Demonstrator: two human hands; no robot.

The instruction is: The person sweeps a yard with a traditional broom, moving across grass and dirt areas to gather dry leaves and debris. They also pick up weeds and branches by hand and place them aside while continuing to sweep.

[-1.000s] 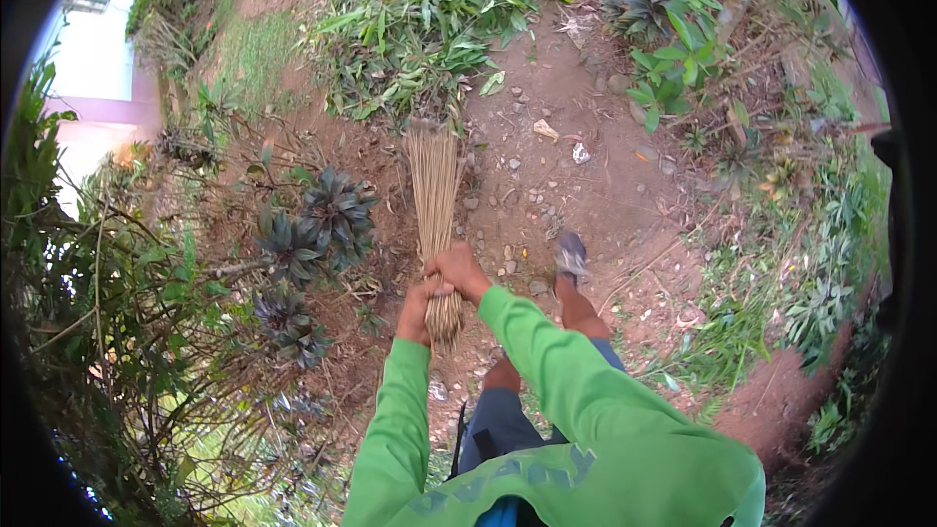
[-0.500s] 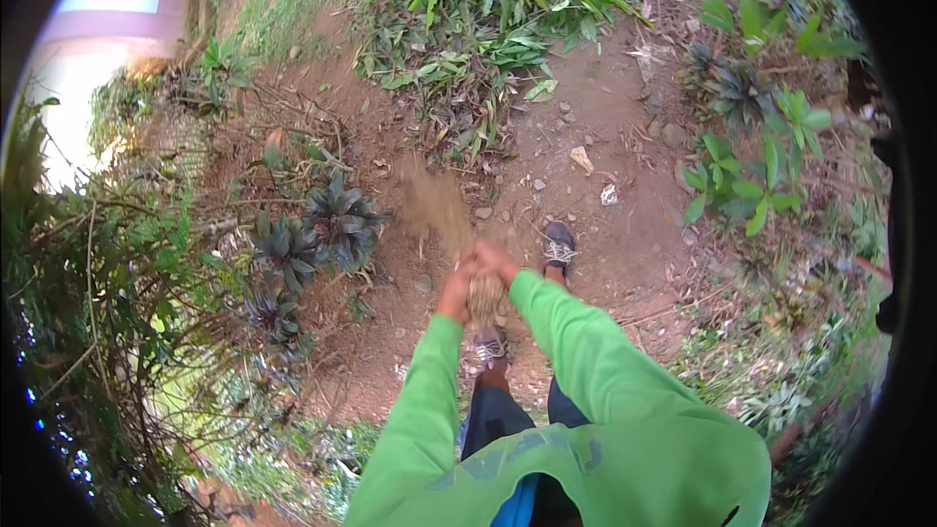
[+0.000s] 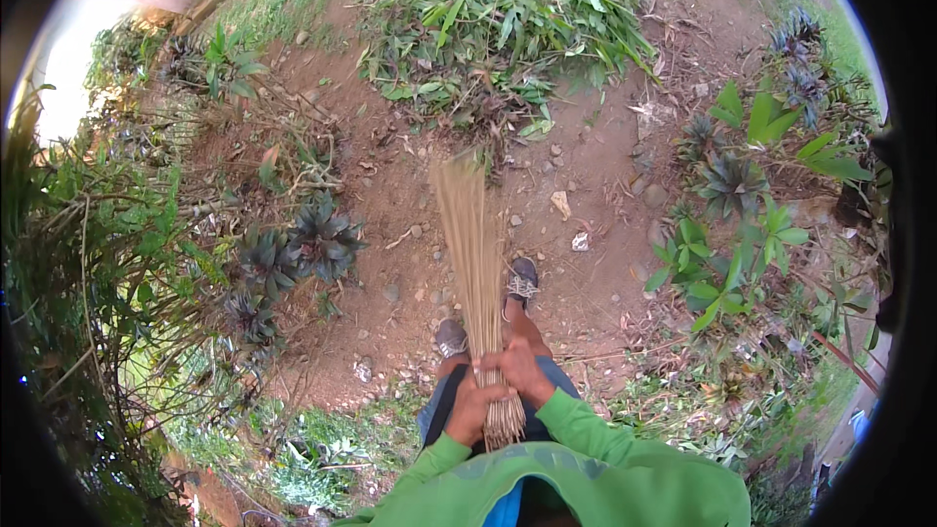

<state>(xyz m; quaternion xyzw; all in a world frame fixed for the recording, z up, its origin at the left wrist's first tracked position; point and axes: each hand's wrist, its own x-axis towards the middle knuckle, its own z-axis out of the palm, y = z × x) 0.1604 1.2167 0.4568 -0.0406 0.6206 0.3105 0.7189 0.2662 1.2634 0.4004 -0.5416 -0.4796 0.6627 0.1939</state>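
Observation:
A stick broom [image 3: 467,254] of thin tan bristles points away from me, its loose tips fanned out over the dirt. My left hand [image 3: 475,405] is closed round the bundle low down, near its butt end. Just above and to the right, my right hand [image 3: 519,371] also grips the bundle. The cut stick ends show below both hands, close to my green shirt. Past the bristle tips lies a big heap of cut green leaves and stems [image 3: 508,29], its near edge brown and dry.
Bare brown soil [image 3: 605,283] with stones surrounds my shoes [image 3: 523,278]. A crumpled white scrap [image 3: 580,242] and a tan dry leaf [image 3: 560,203] lie right of the broom. Dark rosette plants [image 3: 325,234] and tangled shrubs stand left; broad-leaved green plants [image 3: 717,273] grow right.
Both hands have drawn the broom back toward my body, lower in view. Its bristles, blurred before, now show more clearly, stretched straight ahead. My feet appear closer together.

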